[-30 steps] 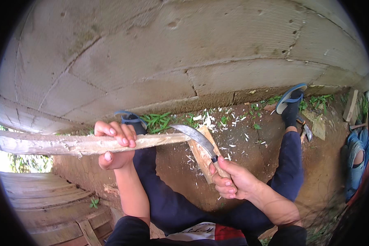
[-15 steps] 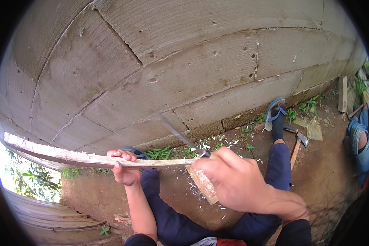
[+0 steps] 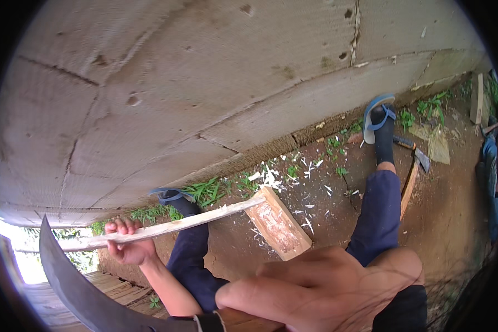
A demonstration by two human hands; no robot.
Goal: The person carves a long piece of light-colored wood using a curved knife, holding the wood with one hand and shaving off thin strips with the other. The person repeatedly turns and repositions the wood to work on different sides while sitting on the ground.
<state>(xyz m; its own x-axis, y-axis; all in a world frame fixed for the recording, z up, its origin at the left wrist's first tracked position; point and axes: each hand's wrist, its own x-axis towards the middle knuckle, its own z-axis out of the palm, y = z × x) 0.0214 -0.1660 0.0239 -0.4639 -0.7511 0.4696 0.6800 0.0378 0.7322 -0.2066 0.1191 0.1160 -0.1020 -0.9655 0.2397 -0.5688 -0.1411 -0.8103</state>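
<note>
A grey block wall [image 3: 216,88] rises in front of me above bare reddish dirt [image 3: 454,210] strewn with pale wood shavings [image 3: 271,178]. My left hand [image 3: 128,243] is wrapped around a long whittled stick [image 3: 166,226], its far tip resting on a wooden block [image 3: 278,224] lying between my legs. My right hand [image 3: 321,290], close under the camera, is clenched on the handle of a curved dark blade [image 3: 83,290] that sweeps out low to my left, well apart from the stick.
</note>
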